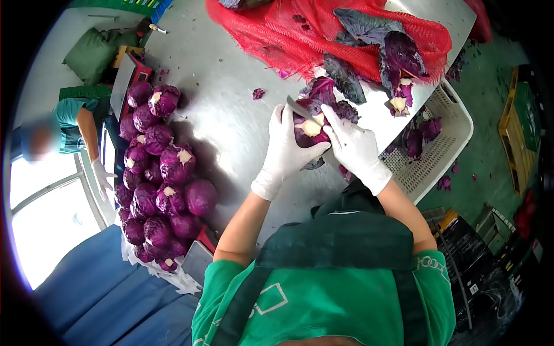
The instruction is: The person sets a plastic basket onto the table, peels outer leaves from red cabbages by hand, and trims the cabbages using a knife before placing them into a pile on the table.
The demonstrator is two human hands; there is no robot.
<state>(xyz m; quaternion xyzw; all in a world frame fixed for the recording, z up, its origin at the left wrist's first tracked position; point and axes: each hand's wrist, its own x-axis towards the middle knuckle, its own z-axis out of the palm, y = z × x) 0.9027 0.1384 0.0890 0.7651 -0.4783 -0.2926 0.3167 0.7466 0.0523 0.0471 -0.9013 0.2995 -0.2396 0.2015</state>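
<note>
In the head view my gloved left hand [284, 144] steadies a red cabbage [302, 138] from its left side, thumb along its lower edge. The pale cut stem [311, 127] of the cabbage faces up toward me. My gloved right hand [356, 148] is closed around a knife [299, 108]; its handle is hidden in the fingers, and the blade points left across the top of the cabbage. Loose dark outer leaves [344, 78] lie just beyond both hands, beside a red mesh sack [277, 36].
Many trimmed red cabbages [157, 138] are piled at the left of the metal table [231, 75]. A white perforated crate [460, 130] with purple leaves stands off the right edge. A co-worker's gloved hand [101, 177] is beyond the pile. Wooden pallets [513, 132] lie far right.
</note>
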